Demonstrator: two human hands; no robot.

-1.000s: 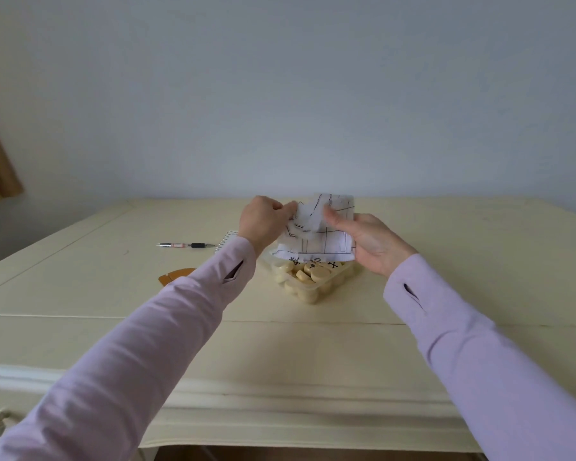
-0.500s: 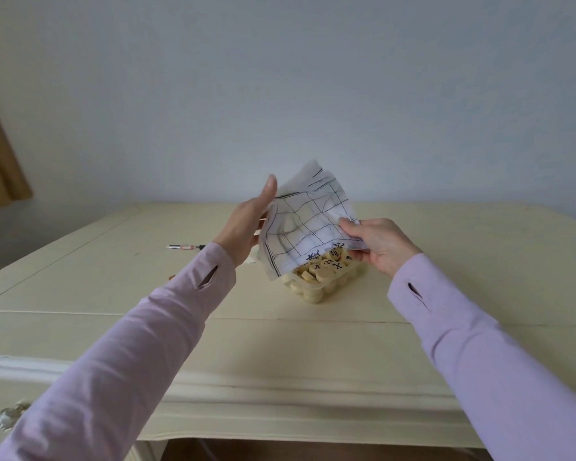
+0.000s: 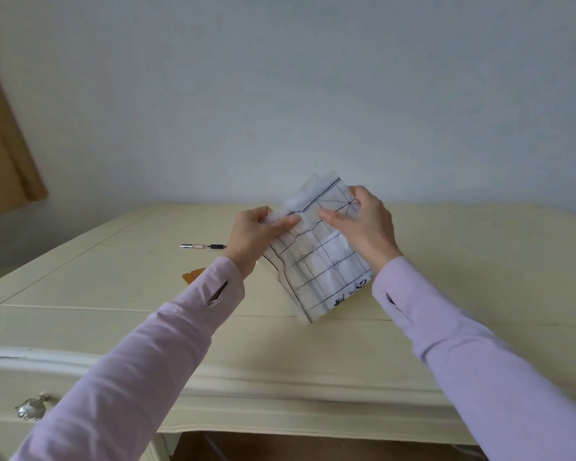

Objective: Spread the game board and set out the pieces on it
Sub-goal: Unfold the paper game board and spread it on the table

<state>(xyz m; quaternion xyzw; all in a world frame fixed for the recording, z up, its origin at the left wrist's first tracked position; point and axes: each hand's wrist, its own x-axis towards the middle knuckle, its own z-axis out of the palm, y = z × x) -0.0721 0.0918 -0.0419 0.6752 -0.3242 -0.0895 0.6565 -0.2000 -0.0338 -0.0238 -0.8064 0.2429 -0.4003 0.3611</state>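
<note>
**A:** How far along is this?

**B:** Early, I'd judge. Above the middle of the bench [image 3: 147,327] the game board [image 3: 320,271] is held in the air. It is tilted and in folded layers, its lowest corner close to the surface.

**A:** And the hands?

**B:** The left hand [image 3: 256,232] pinches the sheet's upper left edge under the thumb. The right hand [image 3: 366,224] grips the upper right part, fingers [image 3: 328,216] curled onto the printed grid.

**A:** Any pieces out?

**B:** None that I can see. Opening the sheet, laying it flat and placing every piece all remain. Farther back, toward the left edge, a pen [image 3: 202,246] lies well apart.
</note>
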